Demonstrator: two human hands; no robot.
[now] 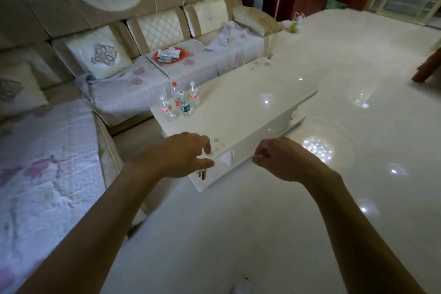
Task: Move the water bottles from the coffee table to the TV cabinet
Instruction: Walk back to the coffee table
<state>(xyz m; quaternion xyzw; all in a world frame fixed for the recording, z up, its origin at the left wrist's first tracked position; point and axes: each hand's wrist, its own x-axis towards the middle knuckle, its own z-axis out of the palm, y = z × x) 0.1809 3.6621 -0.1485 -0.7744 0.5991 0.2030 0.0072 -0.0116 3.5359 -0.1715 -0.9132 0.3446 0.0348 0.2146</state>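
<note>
Several clear water bottles stand upright in a cluster at the near-left corner of the white coffee table (250, 102): a white-capped one with a red label (167, 109), a green-labelled one (185, 105), a red-capped one (176, 95) and another white-capped one (193, 94). My left hand (181, 154) hovers over the table's near end, below the bottles, fingers spread, holding nothing. My right hand (274, 157) hangs to its right, off the table's edge, fingers loosely curled with nothing in them. The TV cabinet is not in view.
A beige L-shaped sofa (133, 31) wraps the left and far sides, close to the table. An orange plate with papers (170, 55) lies on its seat. Glossy white floor (334, 126) spreads to the right. A wooden furniture leg (427, 67) shows at the right edge.
</note>
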